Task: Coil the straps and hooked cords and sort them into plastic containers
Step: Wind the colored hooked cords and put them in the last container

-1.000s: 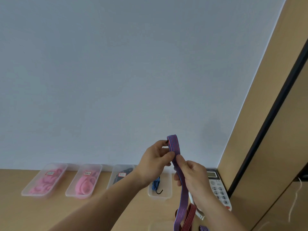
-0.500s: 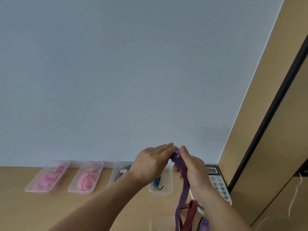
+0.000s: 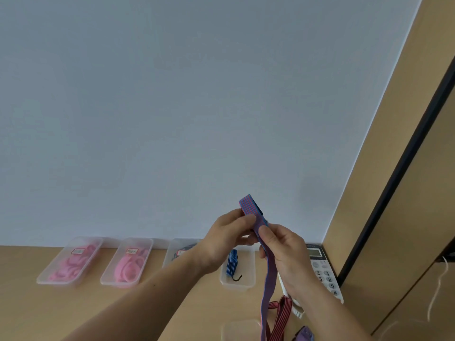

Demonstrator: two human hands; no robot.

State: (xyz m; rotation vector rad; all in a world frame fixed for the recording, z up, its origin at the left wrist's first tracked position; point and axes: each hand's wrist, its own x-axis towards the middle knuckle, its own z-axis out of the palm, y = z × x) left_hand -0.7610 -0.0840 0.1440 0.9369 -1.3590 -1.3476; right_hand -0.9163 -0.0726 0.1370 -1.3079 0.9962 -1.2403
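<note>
Blue-and-red striped strap (image 3: 252,210), held up before the wall (image 3: 172,119). Folded top standing clear above the left hand (image 3: 227,238) again; half a second ago tucked low between both sets of fingertips. Pinched at the fold by left thumb and fingers; pinched just below by the right hand (image 3: 286,253), tail hanging toward the desk (image 3: 29,311). Judged: one more turn laid on, coil barely begun, most of the length loose. Likely destination: clear container (image 3: 236,286) with blue hooked cord (image 3: 232,264), below the hands.
</note>
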